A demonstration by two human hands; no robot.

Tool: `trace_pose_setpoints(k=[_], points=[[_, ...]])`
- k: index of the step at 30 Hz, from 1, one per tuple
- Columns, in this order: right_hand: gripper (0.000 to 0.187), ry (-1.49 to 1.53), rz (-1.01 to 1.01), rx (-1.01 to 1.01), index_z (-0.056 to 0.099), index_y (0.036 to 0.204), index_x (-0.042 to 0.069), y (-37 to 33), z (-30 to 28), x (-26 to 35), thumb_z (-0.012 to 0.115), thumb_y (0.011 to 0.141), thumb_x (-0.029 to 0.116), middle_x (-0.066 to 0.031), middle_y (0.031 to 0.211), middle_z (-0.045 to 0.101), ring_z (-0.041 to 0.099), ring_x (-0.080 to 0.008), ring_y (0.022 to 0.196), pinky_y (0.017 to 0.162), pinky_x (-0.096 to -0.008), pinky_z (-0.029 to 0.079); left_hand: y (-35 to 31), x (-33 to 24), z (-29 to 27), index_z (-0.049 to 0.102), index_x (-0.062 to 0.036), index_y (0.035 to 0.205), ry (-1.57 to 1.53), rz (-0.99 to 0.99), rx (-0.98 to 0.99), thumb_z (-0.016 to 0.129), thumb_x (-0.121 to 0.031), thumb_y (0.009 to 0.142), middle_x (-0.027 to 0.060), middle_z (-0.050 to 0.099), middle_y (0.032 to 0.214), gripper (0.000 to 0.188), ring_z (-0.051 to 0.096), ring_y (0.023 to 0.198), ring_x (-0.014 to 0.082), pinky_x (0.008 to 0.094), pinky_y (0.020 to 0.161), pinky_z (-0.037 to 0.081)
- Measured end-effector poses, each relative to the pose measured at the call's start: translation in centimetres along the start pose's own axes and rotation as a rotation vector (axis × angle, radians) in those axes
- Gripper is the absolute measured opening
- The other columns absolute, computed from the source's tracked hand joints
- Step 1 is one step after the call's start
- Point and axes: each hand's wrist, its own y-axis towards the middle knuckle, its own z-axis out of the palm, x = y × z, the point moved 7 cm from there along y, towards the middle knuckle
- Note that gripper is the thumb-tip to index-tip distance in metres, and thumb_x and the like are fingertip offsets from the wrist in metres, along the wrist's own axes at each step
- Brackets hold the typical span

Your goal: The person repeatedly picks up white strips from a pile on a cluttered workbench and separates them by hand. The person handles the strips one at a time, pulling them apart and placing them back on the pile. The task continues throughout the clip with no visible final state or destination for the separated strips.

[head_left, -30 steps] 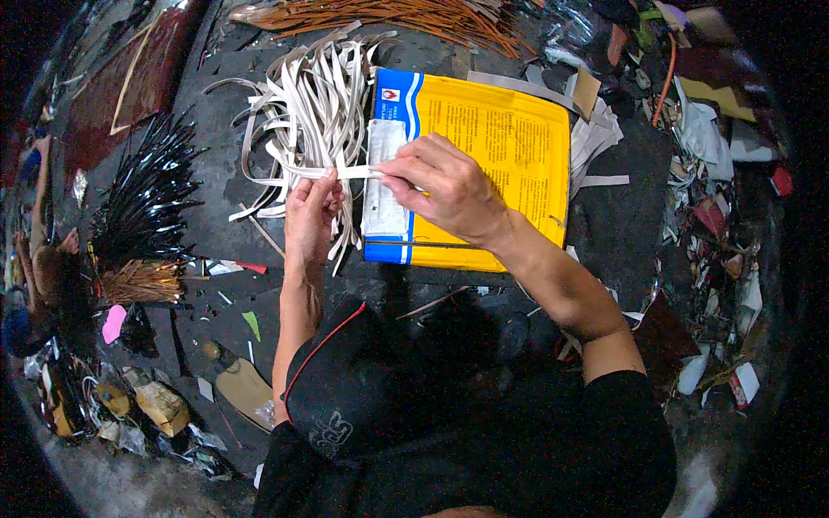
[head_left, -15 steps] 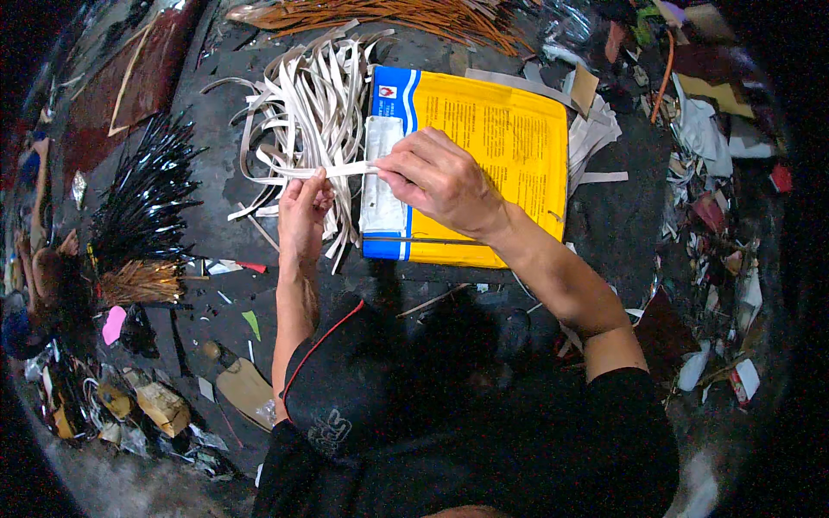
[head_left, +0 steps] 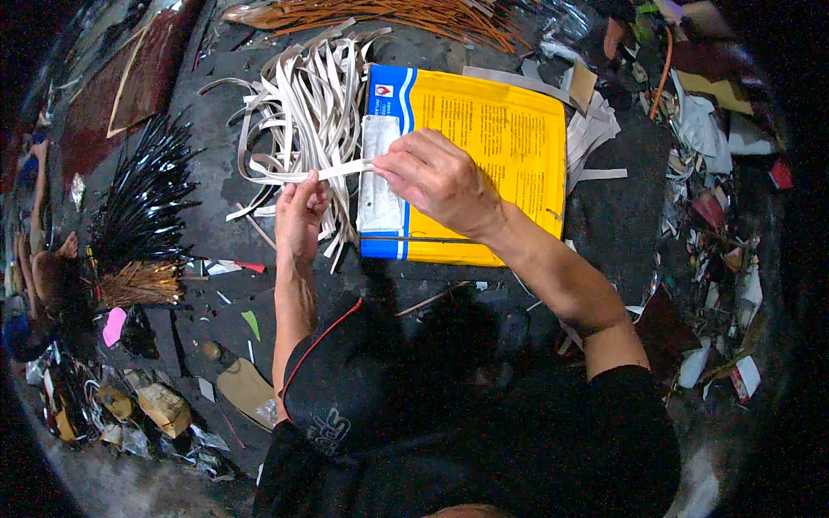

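Note:
A flat white strip is stretched between my two hands. My left hand pinches it between thumb and fingertips, and my right hand grips its right end with closed fingers. Below and beyond the left hand lies a tangled bundle of similar white strips. Under the right hand is a flat yellow and blue printed panel. A whitish patch covers part of the panel's blue left side, and a thin dark rod runs along its near edge.
More white strips stick out beyond the panel's right side. Brown sticks lie at the far edge; a bunch of black strips is at left. Mixed scraps litter the right. Another person's limbs show at far left.
Both hands stay nearly in place, still holding the strip. The strip's loop left of my left hand has shifted slightly; the whole view has moved a little.

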Motion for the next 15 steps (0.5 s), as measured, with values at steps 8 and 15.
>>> trace_pose_setpoints(k=[8, 15], points=[[0.035, -0.346, 0.005, 0.086, 0.063, 0.113, 0.008, -1.9, -0.8, 2.3, 0.064, 0.079, 0.017, -0.0047, 0.095, 0.057, 0.057, -0.0215, 0.088, 0.078, -0.0341, 0.043, -1.8, -3.6, 0.3, 0.056, -0.0017, 0.105, -0.195, 0.013, -0.040, 0.062, -0.015, 0.092, 0.0075, 0.063, 0.093, 0.019, 0.062, 0.083, 0.0153, 0.0263, 0.072, 0.053], [0.039, 0.014, 0.199, 0.173, 0.058, 0.124, 0.010, -3.4, -7.3, -1.5, 0.063, 0.087, 0.023, -0.0145, 0.101, 0.059, 0.057, -0.0321, 0.098, 0.088, -0.0422, 0.045, -4.7, -15.9, 8.6, 0.049, -0.0002, 0.131, 0.438, 0.372, 0.131, 0.054, -0.018, 0.096, 0.0068, 0.065, 0.101, 0.039, 0.061, 0.091, 0.0123, 0.0253, 0.084, 0.049]])
